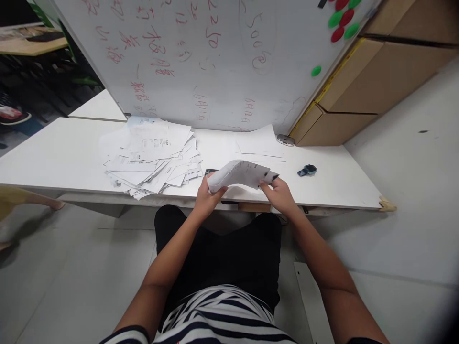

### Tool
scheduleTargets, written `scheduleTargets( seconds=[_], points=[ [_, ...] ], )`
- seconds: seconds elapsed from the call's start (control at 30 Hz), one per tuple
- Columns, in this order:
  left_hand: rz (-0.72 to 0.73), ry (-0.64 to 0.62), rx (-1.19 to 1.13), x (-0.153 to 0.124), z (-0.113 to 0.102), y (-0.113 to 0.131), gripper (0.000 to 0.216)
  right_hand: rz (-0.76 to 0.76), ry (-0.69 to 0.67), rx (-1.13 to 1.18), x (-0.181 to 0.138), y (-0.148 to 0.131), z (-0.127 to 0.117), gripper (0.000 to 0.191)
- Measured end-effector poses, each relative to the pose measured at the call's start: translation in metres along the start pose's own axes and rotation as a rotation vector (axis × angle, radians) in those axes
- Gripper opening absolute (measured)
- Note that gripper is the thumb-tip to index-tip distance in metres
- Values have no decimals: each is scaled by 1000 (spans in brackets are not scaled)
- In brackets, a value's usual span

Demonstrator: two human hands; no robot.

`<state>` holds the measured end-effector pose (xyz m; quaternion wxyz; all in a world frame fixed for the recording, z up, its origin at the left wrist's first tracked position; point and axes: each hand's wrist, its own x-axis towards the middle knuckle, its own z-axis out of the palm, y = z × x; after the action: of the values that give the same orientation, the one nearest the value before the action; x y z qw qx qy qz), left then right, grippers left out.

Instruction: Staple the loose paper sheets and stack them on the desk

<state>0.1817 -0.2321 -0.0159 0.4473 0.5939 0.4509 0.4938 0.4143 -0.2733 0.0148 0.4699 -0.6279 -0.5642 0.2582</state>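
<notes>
A white printed sheet of paper (pixel 241 175), bent into an arch, hangs just above the front edge of the white table (pixel 64 148). My left hand (pixel 207 196) is closed on its left end. At its right end, my right hand (pixel 278 192) pinches it. A dark small object (pixel 211 171) peeks out on the table just behind the sheet. To the left lies a loose heap of printed papers (pixel 154 157).
Flat white sheets (pixel 258 143) lie at the back by the whiteboard (pixel 201 57). A small dark blue-black gadget (pixel 307 170) and a grey oval object (pixel 285 139) sit to the right. Cardboard boxes (pixel 376 76) stand at right. Another person's arm (pixel 28 198) shows at far left.
</notes>
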Motion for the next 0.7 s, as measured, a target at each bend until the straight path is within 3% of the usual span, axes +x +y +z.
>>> scheduleTargets(
  seconds=[0.13,0.27,0.57,0.7],
  points=[
    [-8,53,-16,1,-9,-6,63,79,-26,147,8,16,14,26],
    [9,29,-23,8,-18,-14,70,108,-41,322,10,25,23,40],
    [25,-37,18,20,-31,-18,38,126,-41,386,8,31,19,41],
    [-43,-144,-107,35,-40,-15,42,137,-75,494,10,41,15,40]
  ],
)
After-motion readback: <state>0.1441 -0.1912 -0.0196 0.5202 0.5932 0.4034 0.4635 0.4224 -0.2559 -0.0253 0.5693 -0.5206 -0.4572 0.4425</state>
